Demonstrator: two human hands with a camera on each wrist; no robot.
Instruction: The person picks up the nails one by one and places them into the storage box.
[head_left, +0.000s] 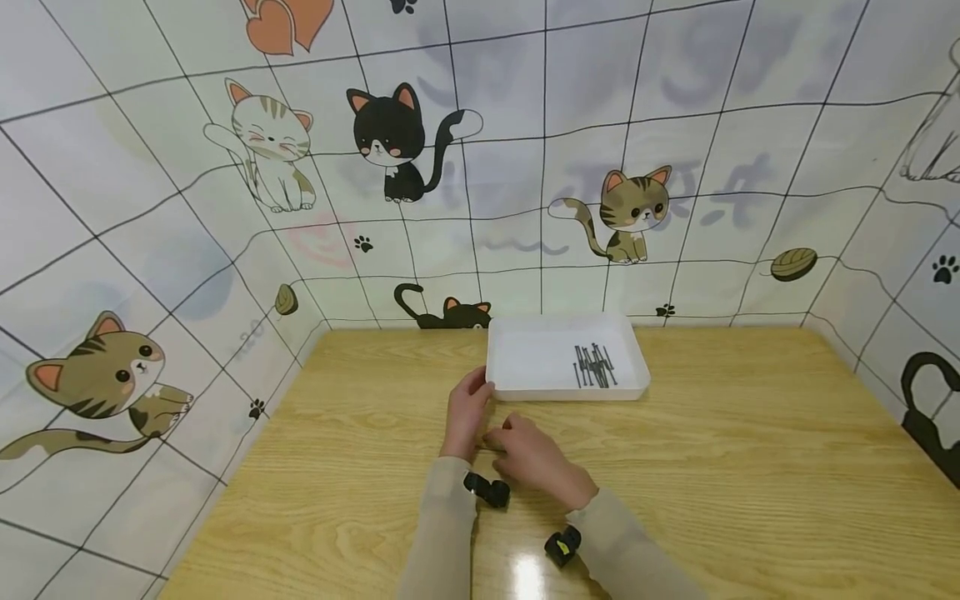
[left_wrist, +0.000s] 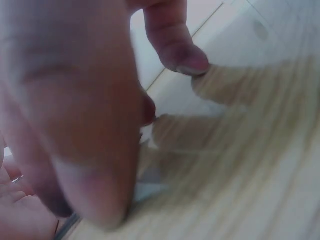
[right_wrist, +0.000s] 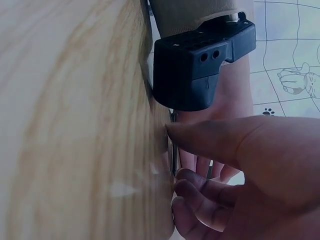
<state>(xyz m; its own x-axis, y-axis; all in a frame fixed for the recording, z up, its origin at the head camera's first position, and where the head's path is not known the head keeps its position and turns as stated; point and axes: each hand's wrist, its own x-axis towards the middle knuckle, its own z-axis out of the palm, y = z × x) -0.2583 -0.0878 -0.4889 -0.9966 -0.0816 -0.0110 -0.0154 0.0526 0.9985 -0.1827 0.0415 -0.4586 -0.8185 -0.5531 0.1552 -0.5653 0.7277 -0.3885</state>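
A white tray point(head_left: 525, 367) holds several thin, dark, nail-like pieces point(head_left: 595, 367) bunched in its right half. By its front left corner my left hand point(head_left: 467, 412) bends down, with fingertips on the table in the left wrist view and nothing showing between them. Just in front of it, my right hand point(head_left: 531, 450) is low over the wood. Its thumb point(right_wrist: 205, 137) and curved fingers point(right_wrist: 200, 200) stand apart at the table surface. A thin dark strip point(right_wrist: 174, 155) lies right at those fingertips. Another dark strip point(left_wrist: 66, 227) shows beside a left fingertip; both are partly hidden.
The wooden table point(head_left: 750, 433) meets a wall covering point(head_left: 510, 233) with cat drawings behind the tray. A small black device point(head_left: 487, 489) sits at the left wrist, and a similar black device point(head_left: 562, 546) is at the right wrist.
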